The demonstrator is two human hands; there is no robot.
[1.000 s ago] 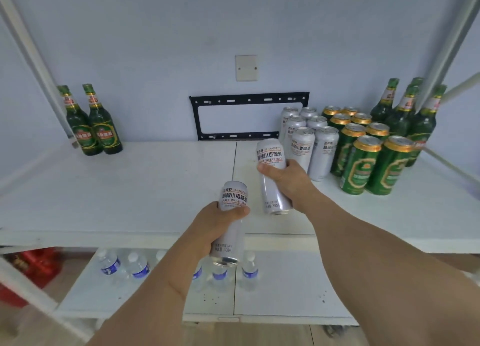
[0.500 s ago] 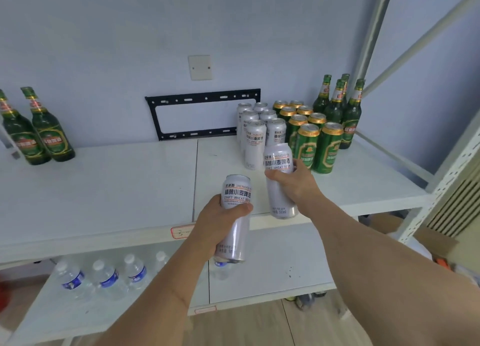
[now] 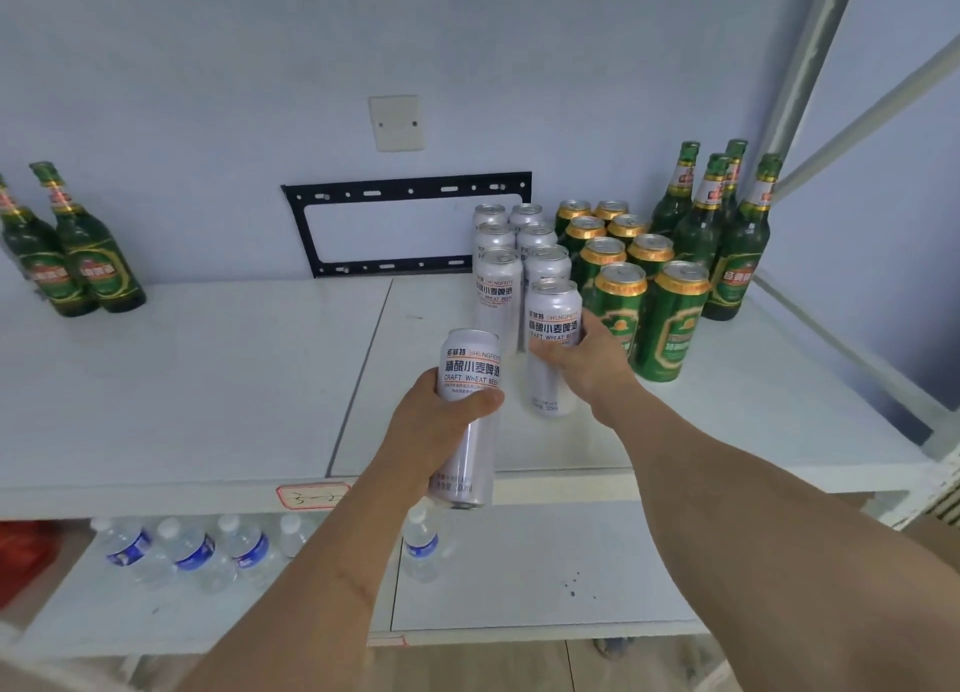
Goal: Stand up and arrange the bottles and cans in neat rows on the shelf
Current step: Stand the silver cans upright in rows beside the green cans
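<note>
**Shelf inspection: silver rows nearly complete, two cans in hand**

At 9 o'clock on the shelf (image 3: 182,379), two green bottles (image 3: 72,260) stand apart from the main stock, near the back wall. Judged outstanding: these probably belong with the other bottles.

Centre: the left hand (image 3: 441,431) has its fingers and thumb wrapped round a silver can (image 3: 470,410), held upright in the air above the front edge, not yet placed. The right hand (image 3: 582,364) grips a second silver can (image 3: 553,348) round its middle, at or just above the shelf, directly in front of the silver rows (image 3: 511,254); whether its base touches cannot be told.

At 1 to 2 o'clock, the silver rows, green cans (image 3: 639,296) and four bottles (image 3: 727,223) stand upright in tidy columns. Judged done.

Room: the shelf's left half is open. The right-hand gap beside the green cans is tight; a knock could topple neighbours. The front lip lies just beneath the left can.
</note>
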